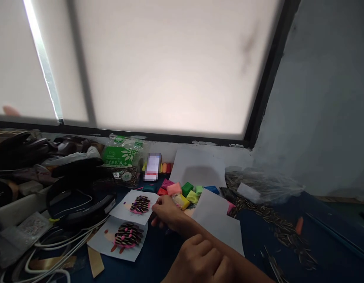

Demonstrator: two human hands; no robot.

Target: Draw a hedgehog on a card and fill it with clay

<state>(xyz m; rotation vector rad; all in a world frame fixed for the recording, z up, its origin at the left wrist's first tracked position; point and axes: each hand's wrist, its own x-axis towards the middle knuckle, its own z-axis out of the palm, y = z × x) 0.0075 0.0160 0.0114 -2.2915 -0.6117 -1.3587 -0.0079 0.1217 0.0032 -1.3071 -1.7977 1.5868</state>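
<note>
My right hand (167,212) reaches in from the lower right, with thumb and fingertips pinched at the right edge of a white paper (119,212). On this sheet is a hedgehog picture (140,204) of striped seeds with pink along its lower edge and small dark purple dots. Below it, partly covered, lies a second white paper (133,254) with a similar seed hedgehog (128,235) with pink balls and reddish feet. My left hand (199,261) is closed near the bottom edge, in front of my right forearm; what its curled fingers hold, if anything, is hidden.
Colourful modelling clay packs (187,189) lie behind my right hand, near white sheets (218,224). Loose sunflower seeds (270,220) and scissors (273,265) are at right. A green seed bag (123,155) and a phone (152,167) stand behind. White cables (61,245) clutter the left.
</note>
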